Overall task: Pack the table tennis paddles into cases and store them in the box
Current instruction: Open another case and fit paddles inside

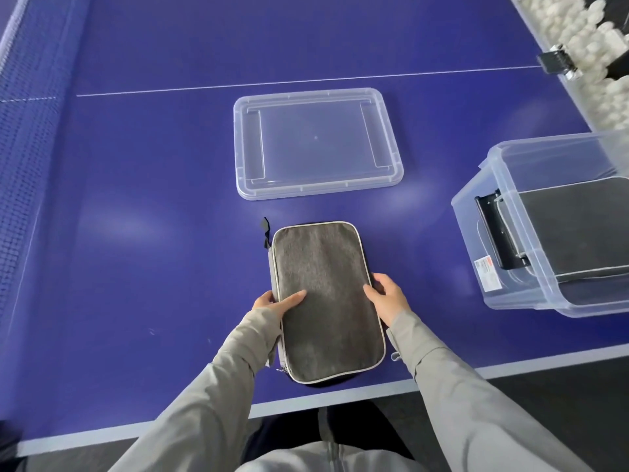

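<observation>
- Near the front edge of the blue table (153, 216), in the head view, a grey case (326, 301) with pale piping lies lengthwise, pointing away from the person. It is zipped shut as far as can be seen.
- A black pull tab (265, 229) sticks out at the case's far left corner.
- The left hand (272, 303) grips the case's left edge, thumb flat on the top fabric and fingers tucked out of sight under the side.
- The right hand (386, 296) grips the right edge the same way, thumb on top and fingers curled along the side.
- I cannot tell whether the case rests on the table or is held slightly above it.
- Beyond the case, well apart from it, a clear lid (318, 143) lies flat on the table.
- To the right stands a clear box (466, 240), open at the top, with a black latch (497, 229) and a label (488, 274) on its near end.
- Inside the box a second case (571, 226) lies flat, dark grey with a pale edge.
- At the far right, a clear tub (575, 93) holds white balls (578, 28), with a black clip (558, 61) on its rim.
- Along the left runs the net (27, 131).
</observation>
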Tool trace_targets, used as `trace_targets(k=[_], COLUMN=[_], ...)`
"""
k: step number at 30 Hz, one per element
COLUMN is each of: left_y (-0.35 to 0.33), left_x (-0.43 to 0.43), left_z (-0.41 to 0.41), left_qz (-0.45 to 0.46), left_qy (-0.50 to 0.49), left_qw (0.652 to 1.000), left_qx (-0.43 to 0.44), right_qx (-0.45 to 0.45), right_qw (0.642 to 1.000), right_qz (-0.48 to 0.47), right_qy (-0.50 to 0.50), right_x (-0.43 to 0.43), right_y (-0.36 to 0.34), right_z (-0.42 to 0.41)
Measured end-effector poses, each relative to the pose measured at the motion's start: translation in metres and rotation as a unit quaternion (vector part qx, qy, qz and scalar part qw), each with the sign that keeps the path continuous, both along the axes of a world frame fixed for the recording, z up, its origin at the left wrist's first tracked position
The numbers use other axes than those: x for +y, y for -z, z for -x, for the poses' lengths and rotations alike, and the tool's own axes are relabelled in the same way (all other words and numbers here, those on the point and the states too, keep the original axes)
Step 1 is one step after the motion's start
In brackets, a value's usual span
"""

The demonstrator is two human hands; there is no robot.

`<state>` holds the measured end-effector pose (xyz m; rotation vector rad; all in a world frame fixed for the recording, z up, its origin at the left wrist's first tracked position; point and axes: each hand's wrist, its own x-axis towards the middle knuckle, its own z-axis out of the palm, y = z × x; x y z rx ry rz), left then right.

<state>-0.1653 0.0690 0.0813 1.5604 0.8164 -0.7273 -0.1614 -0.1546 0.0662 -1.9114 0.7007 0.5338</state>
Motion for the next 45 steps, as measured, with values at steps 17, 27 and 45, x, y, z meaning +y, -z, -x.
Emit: trace_targets(k=[17, 27, 45], left_y=[-0.018, -0.056, -0.078], left_x=[-0.029, -0.042, 0.000], left_z=[0.000, -0.017, 0.002], left_qz=[0.012, -0.012, 0.000], left_qy=[-0.095, -0.342, -0.460], left_qw=[0.993, 0.940, 0.887], left_qx=[-0.071, 0.005, -0.034], right_qx=[-0.296, -0.443, -0.488], right_qw=[0.925, 0.834, 0.789], right_qz=[0.236, 0.299, 0.322], right_qy=[-0.025, -0.137, -0.187], right_x=[0.004, 0.058, 0.066], right_y=[-0.042, -0.066, -0.103], right_z=[0.038, 0.100, 0.077])
